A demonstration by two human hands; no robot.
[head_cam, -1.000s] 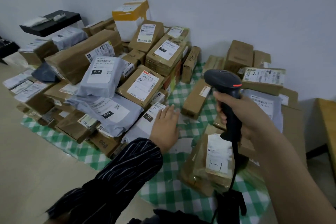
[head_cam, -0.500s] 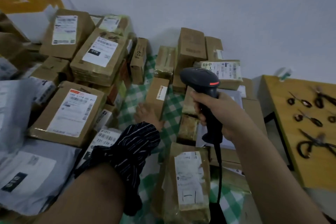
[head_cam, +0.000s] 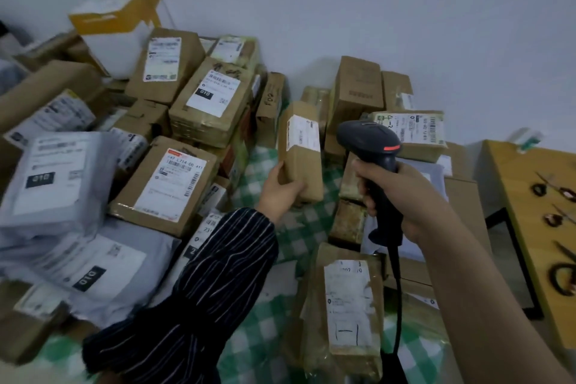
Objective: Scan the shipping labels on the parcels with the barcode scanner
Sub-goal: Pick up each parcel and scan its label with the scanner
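Note:
My left hand (head_cam: 278,192) grips the lower end of a narrow cardboard parcel (head_cam: 301,151) and holds it upright above the green checked cloth (head_cam: 299,229); its white label faces me. My right hand (head_cam: 394,196) is shut on the handle of a black barcode scanner (head_cam: 372,146) with a red stripe, its head just right of the raised parcel, about level with the label. The scanner's cable hangs down in front of a taped parcel (head_cam: 347,309) with a worn label.
Cardboard boxes (head_cam: 165,184) and grey mailer bags (head_cam: 53,178) are heaped on the left and along the white wall. More boxes (head_cam: 411,131) stack behind the scanner. A yellow wooden table (head_cam: 542,227) with several scissors stands at the right.
My left hand reached forward over the cloth, took hold of the narrow parcel and lifted it upright. The scanner stayed raised in my right hand. My head turned right, then back a little.

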